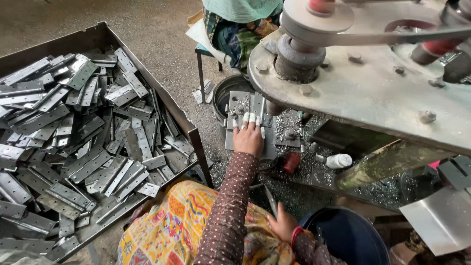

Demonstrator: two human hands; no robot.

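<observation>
Under the big press wheel we see our left hand stretched forward, the arm in a dotted brown sleeve reaching up from the lap. Its fingers are spread flat, their tips wrapped in white tape, and they press on a grey hinge that lies on the steel plate beneath the wheel; the hand is open, not gripping. Our right hand rests low beside the knee, fingers loosely curled around a thin metal rod, just beside a dark blue bucket.

At far left a large tray stands heaped with grey hinge pieces, piled every way. A bright patterned cloth covers our lap next to it. Farther along, the plate is strewn with metal shavings, with a red knob and a small white bottle lying on it, well apart from the hinge. Behind the plate sits a dark round tub, and another person in green and patterned cloth sits on a stool on the gravelly floor.
</observation>
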